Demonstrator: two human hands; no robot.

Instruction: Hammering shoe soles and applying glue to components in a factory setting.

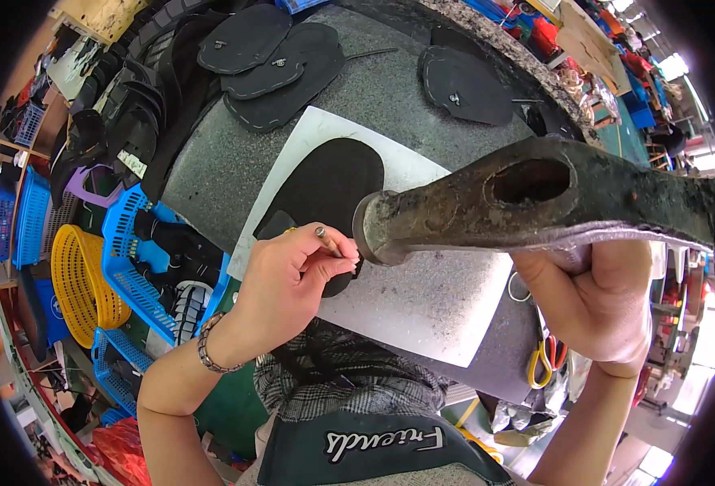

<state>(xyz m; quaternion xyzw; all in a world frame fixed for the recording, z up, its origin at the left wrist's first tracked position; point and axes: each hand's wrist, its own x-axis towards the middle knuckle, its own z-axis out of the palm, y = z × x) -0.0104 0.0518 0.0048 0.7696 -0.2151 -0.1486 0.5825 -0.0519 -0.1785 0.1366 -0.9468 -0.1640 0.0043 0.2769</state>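
Holding hammer [536,202] in right hand [596,304]; left hand [293,279] pinching black piece [329,190].

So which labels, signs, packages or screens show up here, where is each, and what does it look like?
Apron lettering: bottom centre on the person's dark apron, white script with a black outline.
Small tag: on the dark pieces stacked upper left, a pale rectangle.
No screens or packages can be made out.

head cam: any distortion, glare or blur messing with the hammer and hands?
Head view: strong fisheye bends the grey table edge and darkens the corners; hammer looms huge, slightly soft; windows at right blow out; left hand and right hand evenly lit, sharp.
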